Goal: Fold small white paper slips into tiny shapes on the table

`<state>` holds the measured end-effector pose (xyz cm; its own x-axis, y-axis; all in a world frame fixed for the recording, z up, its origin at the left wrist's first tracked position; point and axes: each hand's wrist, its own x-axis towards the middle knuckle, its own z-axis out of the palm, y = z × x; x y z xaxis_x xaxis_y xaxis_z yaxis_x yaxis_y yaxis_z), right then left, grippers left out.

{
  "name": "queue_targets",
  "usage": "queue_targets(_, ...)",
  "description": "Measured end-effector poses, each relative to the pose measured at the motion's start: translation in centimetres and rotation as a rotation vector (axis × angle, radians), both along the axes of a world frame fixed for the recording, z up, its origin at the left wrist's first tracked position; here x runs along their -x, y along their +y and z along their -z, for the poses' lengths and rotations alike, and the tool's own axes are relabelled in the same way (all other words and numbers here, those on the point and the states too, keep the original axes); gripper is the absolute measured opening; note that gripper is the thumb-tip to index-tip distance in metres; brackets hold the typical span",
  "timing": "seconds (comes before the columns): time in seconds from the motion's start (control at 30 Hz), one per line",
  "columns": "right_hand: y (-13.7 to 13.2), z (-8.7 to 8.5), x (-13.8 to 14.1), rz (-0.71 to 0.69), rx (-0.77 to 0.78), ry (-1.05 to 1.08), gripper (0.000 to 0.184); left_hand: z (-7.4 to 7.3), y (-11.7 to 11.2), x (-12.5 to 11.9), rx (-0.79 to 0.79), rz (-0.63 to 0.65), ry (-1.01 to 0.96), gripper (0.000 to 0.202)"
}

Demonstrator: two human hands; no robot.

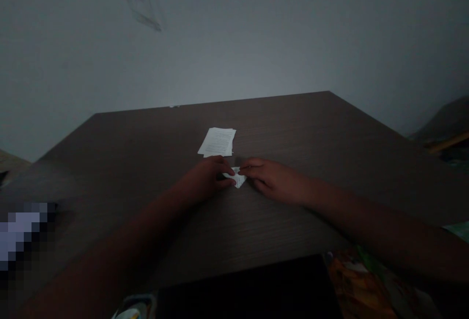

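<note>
A small piece of printed white paper [239,180], folded to a point at its near end, lies on the brown table [146,138]. My left hand [208,177] is at its left side, with thumb and forefinger closed on the paper. From the right, the fingers of my right hand [273,178] hold its upper right edge. Fingertips of both hands cover parts of the paper, so its full shape is hidden. Just beyond my left hand rests a small stack of printed sheets [219,141], slightly fanned.
A pixelated blurred object [22,233] is at the table's left edge. Below the near edge are a black area and a colourful orange item [357,280]. A pale wall [238,40] stands behind the table, with a clear plastic item [139,1] on it. The light is dim.
</note>
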<state>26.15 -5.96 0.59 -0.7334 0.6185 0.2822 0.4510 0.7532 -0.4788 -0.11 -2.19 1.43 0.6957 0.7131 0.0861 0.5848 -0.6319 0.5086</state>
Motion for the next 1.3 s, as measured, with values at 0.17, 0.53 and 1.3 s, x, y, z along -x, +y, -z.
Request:
queue_targets(0.17, 0.3, 0.6, 0.2, 0.006, -0.033, -0.015, 0.046, 0.3, -0.1, -0.1, -0.018, -0.018, -0.013, 0.015)
queue_targets(0.53, 0.2, 0.3, 0.0, -0.083, -0.087, -0.131, 0.046, 0.4, 0.0, 0.0, -0.046, -0.016, 0.000, 0.014)
queue_targets(1.3, 0.0, -0.4, -0.2, -0.059, -0.007, -0.086, 0.043, 0.7, -0.3, -0.3, -0.106, -0.001, 0.033, 0.016)
